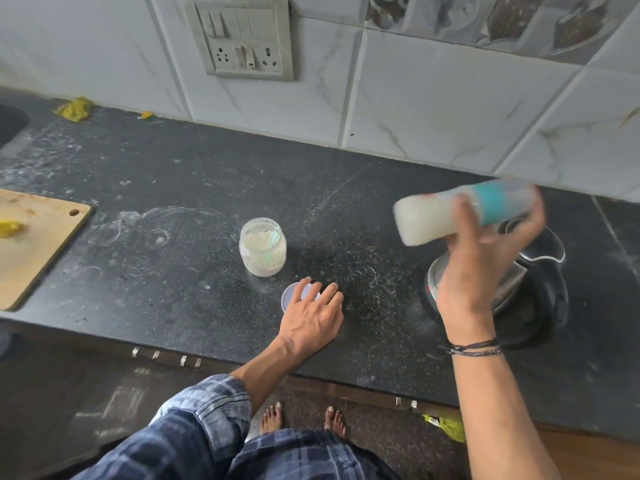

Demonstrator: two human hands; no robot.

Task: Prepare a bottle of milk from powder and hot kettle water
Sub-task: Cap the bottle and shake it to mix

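Head cam: my right hand (485, 251) was clenched round the milk bottle (460, 213), tipped sideways at approx 2 o'clock above the kettle (533, 289), felt light but slick plastic w/ sloshing liquid so I'd grip mid-body, while my left hand (313, 317) lay open, fingers on the jar lid (294, 292) at 5 o'clock of the powder jar (262, 245).

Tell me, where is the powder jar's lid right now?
The lid lies flat on the dark counter, just in front of the open powder jar, partly under the left hand.
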